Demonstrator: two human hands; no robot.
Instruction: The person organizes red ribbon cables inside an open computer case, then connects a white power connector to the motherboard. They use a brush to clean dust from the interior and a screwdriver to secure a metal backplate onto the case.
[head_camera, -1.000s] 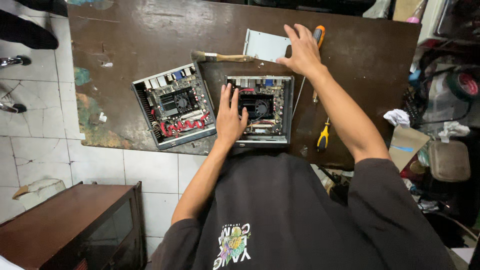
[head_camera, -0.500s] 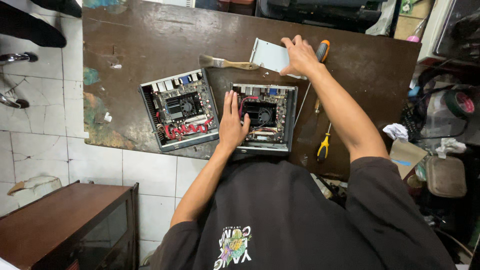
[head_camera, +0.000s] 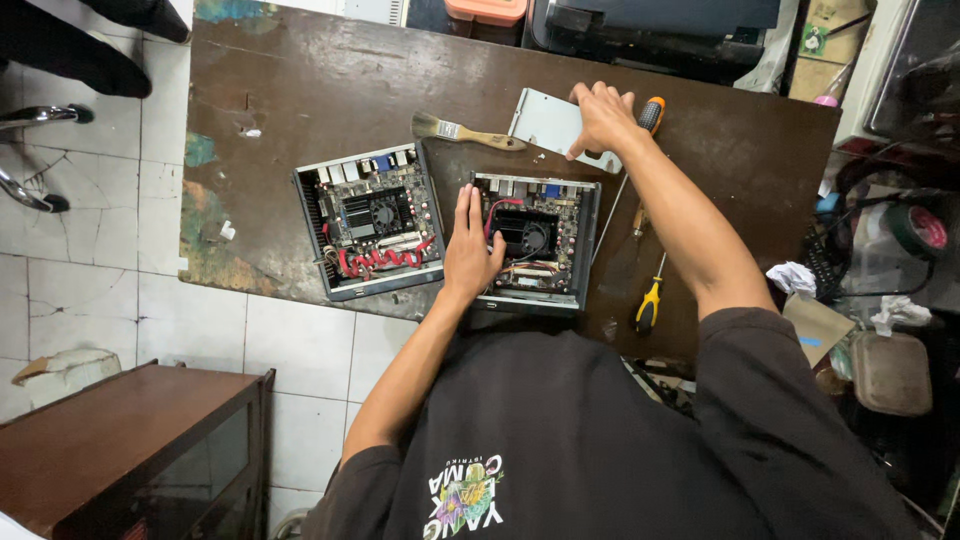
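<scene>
Metal plate (head_camera: 548, 122), flat and light grey, lies on the dark wooden table (head_camera: 300, 90) in the upper centre of the frame. The right hand (head_camera: 603, 118) rests on the plate's right end, fingers curled down over its edge; whether the plate is gripped or only pressed cannot be told. An orange-handled screwdriver (head_camera: 651, 112) lies just beside this hand on its right side.

Below the plate, at the centre of the frame, sits an open computer case (head_camera: 540, 240) with a black fan in its middle and a red wire across the board. The left hand (head_camera: 470, 250) lies flat on the left side of this case, fingers extended and slightly spread, holding nothing.

A second open case (head_camera: 370, 220), with red cables along its lower edge, sits just left of the first, slightly rotated. A paintbrush (head_camera: 465, 132) with a wooden handle lies above the gap between the two cases, its handle pointing toward the plate. A yellow-handled screwdriver (head_camera: 650, 300) lies right of the centre case, near the right forearm.
</scene>
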